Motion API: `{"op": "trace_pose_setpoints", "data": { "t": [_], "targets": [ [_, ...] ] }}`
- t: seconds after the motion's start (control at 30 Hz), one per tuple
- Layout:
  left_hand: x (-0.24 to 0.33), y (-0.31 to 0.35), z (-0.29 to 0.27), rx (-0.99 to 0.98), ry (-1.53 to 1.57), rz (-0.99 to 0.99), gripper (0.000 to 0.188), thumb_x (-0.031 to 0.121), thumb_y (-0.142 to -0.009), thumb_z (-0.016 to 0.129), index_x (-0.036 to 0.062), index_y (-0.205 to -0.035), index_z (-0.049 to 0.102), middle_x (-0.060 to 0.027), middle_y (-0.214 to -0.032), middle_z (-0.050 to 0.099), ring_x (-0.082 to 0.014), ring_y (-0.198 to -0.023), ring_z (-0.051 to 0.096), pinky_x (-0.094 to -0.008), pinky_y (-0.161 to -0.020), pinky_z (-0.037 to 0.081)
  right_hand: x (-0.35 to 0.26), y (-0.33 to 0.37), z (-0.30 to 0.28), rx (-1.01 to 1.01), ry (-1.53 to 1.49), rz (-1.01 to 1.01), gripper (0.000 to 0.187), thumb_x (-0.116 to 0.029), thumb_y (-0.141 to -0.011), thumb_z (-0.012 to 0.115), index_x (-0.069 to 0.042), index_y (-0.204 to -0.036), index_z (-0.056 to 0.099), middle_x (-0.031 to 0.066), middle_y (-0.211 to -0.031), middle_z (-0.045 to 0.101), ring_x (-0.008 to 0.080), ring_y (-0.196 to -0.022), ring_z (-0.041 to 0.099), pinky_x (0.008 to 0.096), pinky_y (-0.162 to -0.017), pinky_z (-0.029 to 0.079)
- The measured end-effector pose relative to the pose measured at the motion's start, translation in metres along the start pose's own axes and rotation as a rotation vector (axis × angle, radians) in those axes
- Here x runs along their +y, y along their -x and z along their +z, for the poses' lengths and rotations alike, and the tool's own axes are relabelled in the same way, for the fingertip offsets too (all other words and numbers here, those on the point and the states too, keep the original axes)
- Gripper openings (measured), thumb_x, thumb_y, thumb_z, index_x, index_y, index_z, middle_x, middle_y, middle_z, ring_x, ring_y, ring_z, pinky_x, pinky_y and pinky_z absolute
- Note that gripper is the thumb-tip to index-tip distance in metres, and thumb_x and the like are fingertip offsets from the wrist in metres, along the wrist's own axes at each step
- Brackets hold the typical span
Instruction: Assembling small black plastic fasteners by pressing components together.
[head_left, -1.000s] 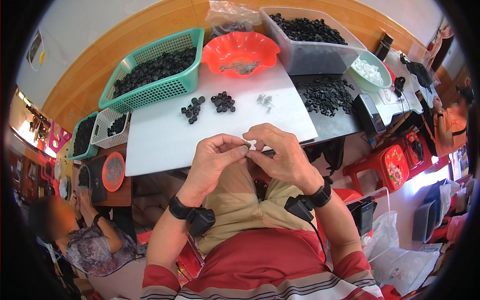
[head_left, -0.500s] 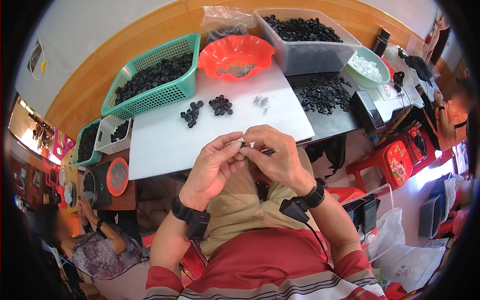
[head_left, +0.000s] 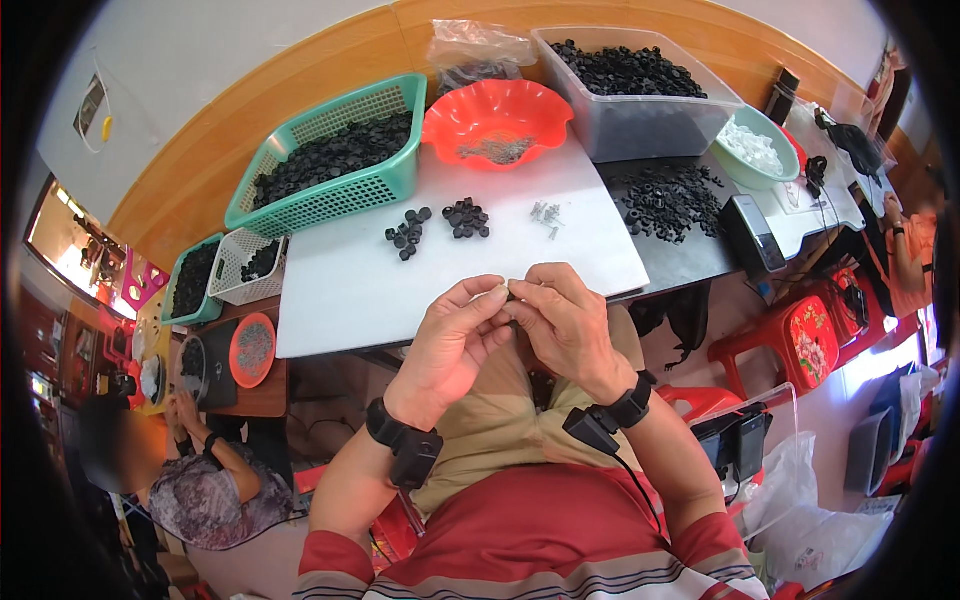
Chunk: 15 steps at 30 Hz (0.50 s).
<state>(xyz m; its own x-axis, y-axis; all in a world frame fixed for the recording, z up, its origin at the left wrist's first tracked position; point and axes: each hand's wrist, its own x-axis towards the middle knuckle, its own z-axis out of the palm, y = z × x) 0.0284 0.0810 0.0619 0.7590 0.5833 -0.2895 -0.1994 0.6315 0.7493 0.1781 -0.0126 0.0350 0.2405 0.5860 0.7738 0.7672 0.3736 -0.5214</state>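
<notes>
Just past the near edge of the white board [head_left: 340, 300], my two hands meet fingertip to fingertip. My left hand [head_left: 465, 335] is closed in a pinch, its thumb and forefinger touching the fingers of my right hand [head_left: 560, 320]. The right hand is also pinched shut. Whatever they hold between them is tiny and mostly hidden by the fingers. Beyond the hands, two small groups of black round caps [head_left: 407, 232] [head_left: 466, 218] lie on the board. To their right is a little heap of small silvery pins [head_left: 546, 216].
Behind stand a green basket [head_left: 330, 190] of black parts, a red wavy bowl [head_left: 500, 100] with metal pins and a clear bin [head_left: 640, 125] of black parts. Loose black pieces [head_left: 670, 198] cover a dark surface at right, near a pale green bowl [head_left: 775, 172]. Co-workers sit on both sides.
The view has shifted slightly, so the scene sits further right and lower. My hands stay together, and the white and dark bits seen between the fingertips before are now mostly covered.
</notes>
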Motion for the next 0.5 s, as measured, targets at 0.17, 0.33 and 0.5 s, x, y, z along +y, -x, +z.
{"op": "trace_pose_setpoints", "data": {
  "t": [0.17,0.33,0.5],
  "targets": [
    [0.001,0.001,0.002,-0.002,-0.006,0.016,0.017,0.014,-0.101,0.068,0.0102,-0.117,0.066,-0.0002,-0.101,0.068,-0.0103,-0.090,0.065,-0.0266,-0.082,0.055,0.002,0.001,0.006,-0.005,0.092,0.000,0.026,-0.010,-0.089,0.077,-0.005,-0.112,0.067,0.0101,-0.106,0.063,0.0258,-0.073,0.072,0.0367,-0.058,0.058],
    [0.008,0.001,0.009,0.004,-0.185,0.113,0.025,0.016,-0.100,0.071,0.0038,-0.121,0.066,-0.0038,-0.101,0.073,-0.0098,-0.088,0.068,-0.0253,-0.073,0.056,0.008,0.003,0.009,0.029,0.060,0.048,0.026,-0.006,-0.090,0.075,-0.005,-0.114,0.064,0.0122,-0.107,0.062,0.0285,-0.071,0.070,0.0377,-0.058,0.057],
    [0.032,-0.033,-0.010,0.259,-1.001,0.536,0.022,0.012,-0.096,0.072,0.0046,-0.116,0.071,-0.0058,-0.105,0.072,-0.0166,-0.090,0.068,-0.0316,-0.075,0.056,0.016,0.001,0.010,0.091,-0.064,0.162,0.025,-0.001,-0.091,0.074,-0.002,-0.113,0.063,0.0141,-0.106,0.062,0.0255,-0.072,0.067,0.0354,-0.063,0.056]
  ]
}}
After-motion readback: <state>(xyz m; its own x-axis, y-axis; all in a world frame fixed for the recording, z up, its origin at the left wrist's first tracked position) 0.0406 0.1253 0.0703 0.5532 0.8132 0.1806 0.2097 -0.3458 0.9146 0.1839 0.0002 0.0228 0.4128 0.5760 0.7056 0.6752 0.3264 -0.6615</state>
